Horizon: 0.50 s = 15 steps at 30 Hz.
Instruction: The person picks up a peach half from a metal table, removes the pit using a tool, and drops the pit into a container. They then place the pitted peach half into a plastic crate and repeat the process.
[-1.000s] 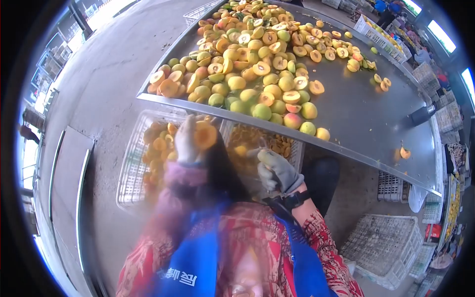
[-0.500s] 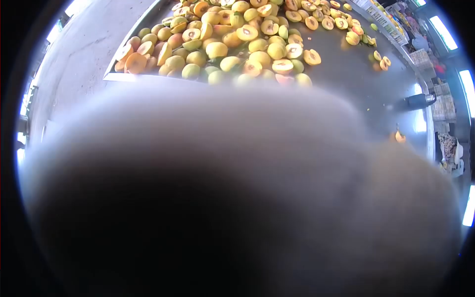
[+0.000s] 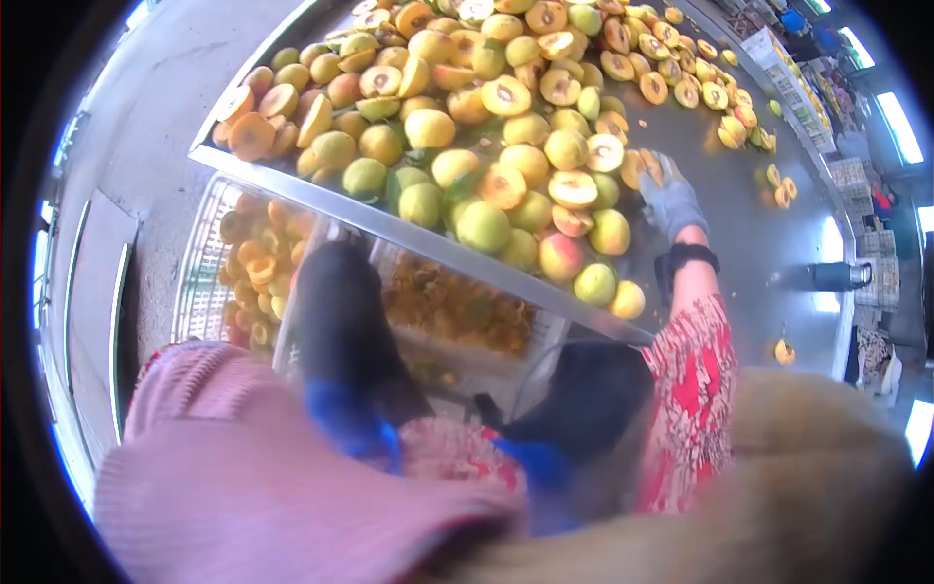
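Note:
My right hand (image 3: 673, 201), in a grey glove with a black band at the wrist, reaches onto the metal table (image 3: 769, 234). Its fingers close on a cut peach half (image 3: 632, 167) at the right edge of a heap of yellow-green peaches (image 3: 525, 165), some whole, many halved. Near the lens at lower left is my left hand (image 3: 292, 477) in a pink knit glove, ribbed at the cuff; its fingers are hidden.
Below the table's raised metal rim (image 3: 389, 226), a white crate (image 3: 199, 263) holds peach halves. Beside it a second container (image 3: 467, 302) has brownish bits inside. A dark bottle (image 3: 839, 276) lies toward the right edge. Blurred tan fabric (image 3: 827, 467) fills the lower right.
The large blurred shape that covered most of the view has drawn back to the lower left. My right hand and sleeve, the crates and my legs now show.

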Motion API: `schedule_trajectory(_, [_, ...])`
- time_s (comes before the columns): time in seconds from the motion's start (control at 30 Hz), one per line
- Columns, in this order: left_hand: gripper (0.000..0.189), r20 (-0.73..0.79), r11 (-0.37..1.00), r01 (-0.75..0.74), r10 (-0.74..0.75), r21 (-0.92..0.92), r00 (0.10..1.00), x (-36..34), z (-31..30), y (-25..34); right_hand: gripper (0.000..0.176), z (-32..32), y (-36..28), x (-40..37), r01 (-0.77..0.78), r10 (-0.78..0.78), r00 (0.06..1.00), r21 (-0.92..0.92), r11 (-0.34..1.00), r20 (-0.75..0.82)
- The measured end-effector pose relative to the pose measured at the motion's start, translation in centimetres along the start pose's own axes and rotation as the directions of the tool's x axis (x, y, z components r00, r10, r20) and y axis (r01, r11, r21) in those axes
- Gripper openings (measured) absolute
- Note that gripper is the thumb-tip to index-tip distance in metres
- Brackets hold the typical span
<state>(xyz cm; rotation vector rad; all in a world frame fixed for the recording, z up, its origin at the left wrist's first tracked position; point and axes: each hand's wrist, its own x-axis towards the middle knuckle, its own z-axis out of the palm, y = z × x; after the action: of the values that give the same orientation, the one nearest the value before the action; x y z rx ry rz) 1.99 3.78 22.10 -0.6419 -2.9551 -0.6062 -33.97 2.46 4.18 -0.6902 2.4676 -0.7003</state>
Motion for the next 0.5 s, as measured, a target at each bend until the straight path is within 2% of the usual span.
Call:
schedule_trajectory(0.03, [0.021, 0.006, 1.0, -0.014, 0.014, -0.014, 1.0, 0.0, -0.2, 0.2, 0.054, -0.2, 0.3, -0.2, 0.056, -0.056, 0.998, 0.031, 0.998, 0.009])
schedule_trajectory(0.07, [0.021, 0.007, 1.0, -0.023, 0.023, -0.02, 1.0, 0.1, -0.3, 0.1, 0.054, -0.7, 1.6, 1.1, 0.033, -0.033, 0.999, 0.024, 0.999, -0.009])
schedule_trajectory(0.13, [0.021, 0.017, 0.999, -0.033, 0.033, -0.015, 0.999, 0.6, 0.1, 0.7, 0.055, 0.6, 0.7, 0.7, 0.29, -0.306, 0.951, -0.195, 0.937, -0.053])
schedule_trajectory(0.17, [0.02, 0.025, 0.999, -0.034, 0.034, -0.009, 0.999, 0.9, 0.4, 0.9, 0.051, 0.2, 0.2, -0.1, 0.125, -0.125, 0.992, -0.071, 0.99, 0.002])
schedule_trajectory(0.2, [0.02, 0.03, 1.0, -0.014, 0.014, -0.006, 0.999, 0.8, 0.6, 0.8, 0.051, 1.5, 0.8, 1.5, 0.156, -0.155, 0.988, -0.073, 0.985, 0.015])
schedule_trajectory(0.27, [0.02, 0.009, 0.999, -0.033, 0.033, 0.012, 0.999, 1.4, 1.3, 1.9, 0.056, 2.2, 4.8, 4.9, 0.292, -0.31, 0.945, -0.16, 0.943, -0.101])
schedule_trajectory(0.3, [0.019, 0.013, 0.999, -0.041, 0.041, 0.014, 0.999, 1.8, 1.4, 2.4, 0.056, 1.9, 1.4, 1.5, 0.124, -0.126, 0.987, -0.022, 0.992, -0.099])
schedule_trajectory(0.33, [0.019, 0.006, 0.999, -0.043, 0.043, 0.021, 0.999, 2.4, 1.8, 3.1, 0.056, 2.5, 1.2, 1.0, 0.125, -0.126, 0.989, -0.023, 0.992, -0.075])
schedule_trajectory(0.4, [0.019, -0.005, 0.999, -0.05, 0.051, 0.011, 0.999, 3.3, 2.4, 4.2, 0.052, 3.1, 1.6, 0.3, 0.124, -0.103, 0.989, 0.23, 0.965, -0.103])
schedule_trajectory(0.47, [0.019, -0.026, 0.999, -0.038, 0.038, 0.011, 0.999, 3.8, 3.0, 4.4, 0.046, 3.3, 1.5, -1.0, 0.199, -0.165, 0.974, 0.249, 0.948, -0.153])
schedule_trajectory(0.5, [0.018, -0.042, 1.0, -0.006, 0.006, 0.01, 0.999, 3.7, 3.1, 4.0, 0.043, 3.1, 0.2, -1.8, 0.137, -0.083, 0.977, 0.281, 0.95, -0.198])
